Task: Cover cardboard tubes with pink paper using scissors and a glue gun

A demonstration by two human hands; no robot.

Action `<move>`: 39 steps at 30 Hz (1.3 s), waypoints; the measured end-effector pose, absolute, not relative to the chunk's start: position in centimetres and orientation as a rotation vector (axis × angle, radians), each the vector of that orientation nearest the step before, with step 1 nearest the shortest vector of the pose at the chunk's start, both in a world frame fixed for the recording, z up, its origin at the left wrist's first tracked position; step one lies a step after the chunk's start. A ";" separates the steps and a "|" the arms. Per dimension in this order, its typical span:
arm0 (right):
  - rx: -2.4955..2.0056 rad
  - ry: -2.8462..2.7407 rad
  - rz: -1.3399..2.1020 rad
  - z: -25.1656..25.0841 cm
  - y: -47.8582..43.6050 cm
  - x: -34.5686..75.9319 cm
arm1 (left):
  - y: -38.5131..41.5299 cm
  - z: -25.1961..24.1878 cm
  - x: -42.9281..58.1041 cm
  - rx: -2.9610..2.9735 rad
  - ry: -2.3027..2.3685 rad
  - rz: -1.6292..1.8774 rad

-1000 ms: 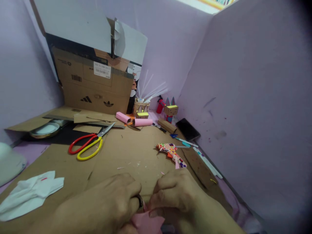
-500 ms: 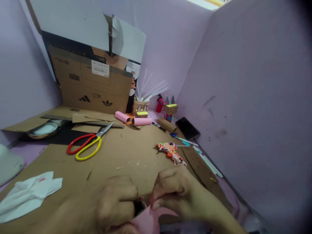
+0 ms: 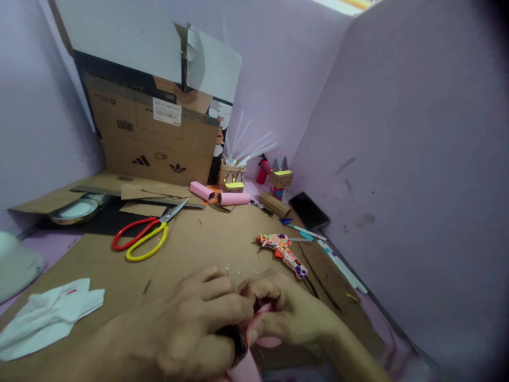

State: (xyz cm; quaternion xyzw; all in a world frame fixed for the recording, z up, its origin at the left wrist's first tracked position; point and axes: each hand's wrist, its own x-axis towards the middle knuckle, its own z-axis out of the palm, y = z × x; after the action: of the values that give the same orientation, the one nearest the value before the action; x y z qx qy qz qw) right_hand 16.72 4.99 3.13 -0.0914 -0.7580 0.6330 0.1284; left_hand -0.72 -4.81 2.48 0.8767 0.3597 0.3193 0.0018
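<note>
On the tall brown cardboard panel (image 3: 131,146), black Adidas three-bar and trefoil logos (image 3: 177,168); on its white rectangular barcode label (image 3: 167,112), print too small to read. Underneath, flat brown cardboard sheeting (image 3: 199,244); around, scuffed lilac walls (image 3: 389,138). Low at front, against a dark brown hollow tube (image 3: 239,342) clasped in the curled left hand (image 3: 202,318), smooth curved pink paper (image 3: 246,369) pinched in the right hand (image 3: 282,307).

Bare left hand (image 3: 199,318), bare right hand (image 3: 288,310) — forearms (image 3: 352,342) bare too.
</note>
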 end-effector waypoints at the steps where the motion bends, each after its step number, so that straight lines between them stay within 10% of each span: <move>1: -0.247 -2.180 1.880 3.1 5.1 16.8 | -4.7 2.9 -0.8 2.804 1.103 0.991; 15: -0.228 -2.045 0.999 2.2 4.9 17.3 | -5.4 3.5 0.9 2.004 1.555 1.245; 39: -0.335 -2.243 0.673 3.2 4.2 17.3 | -4.4 2.4 -0.5 1.923 1.753 1.184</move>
State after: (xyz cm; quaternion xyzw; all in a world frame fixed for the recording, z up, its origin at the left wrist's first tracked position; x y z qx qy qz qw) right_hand 17.30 4.24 3.17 -0.1311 -0.8776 0.2635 0.3783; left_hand -0.48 -4.43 2.39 0.6661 0.6070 0.4099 0.1409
